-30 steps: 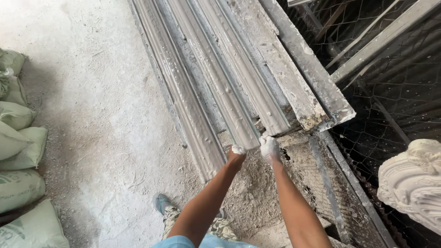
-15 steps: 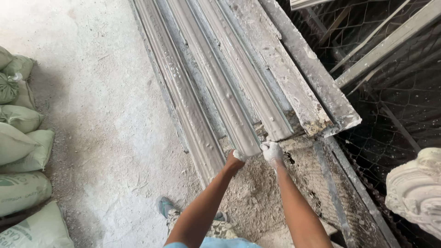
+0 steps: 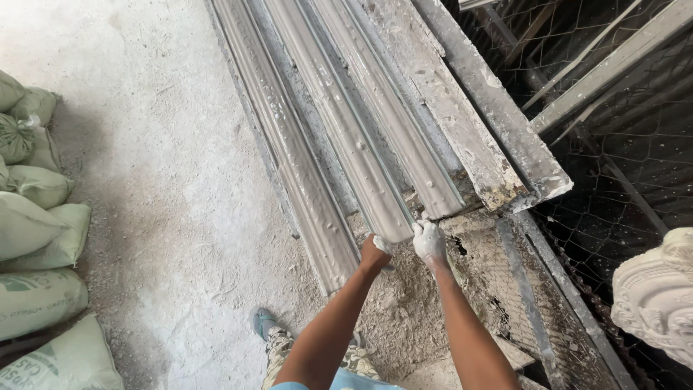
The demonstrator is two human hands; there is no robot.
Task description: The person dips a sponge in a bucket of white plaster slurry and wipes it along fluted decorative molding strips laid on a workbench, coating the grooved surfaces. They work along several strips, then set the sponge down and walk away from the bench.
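While you are standing over the dusty work surface, both of your hands are meeting at the near end of one long grey cornice moulding strip [image 3: 346, 137]. Your left hand [image 3: 375, 254] is curling under that end with its fingers closed on the strip's lower left edge. Your right hand [image 3: 429, 242], coated in white plaster, is pressing against the right corner of the same end; the fingers are lying bent over the edge, so you are gripping the strip from both sides.

That moulding is lying lengthwise, running away from you toward the top of the view, in the middle of a row of similar strips. A second moulding strip [image 3: 289, 152] is lying just beside it on the left, reaching nearer to you, and a third moulding strip [image 3: 404, 137] is lying touching it on the right. Rough plaster-caked planks [image 3: 469, 123] are sitting further right, tilted over wire mesh [image 3: 613, 180].

Pale green sacks [image 3: 36, 238] are piling up along the left edge on the powdery floor [image 3: 159, 180]. A white ornamental plaster casting [image 3: 657, 296] is showing at the right edge. Your shoe [image 3: 264, 323] is resting on the floor below your left arm.
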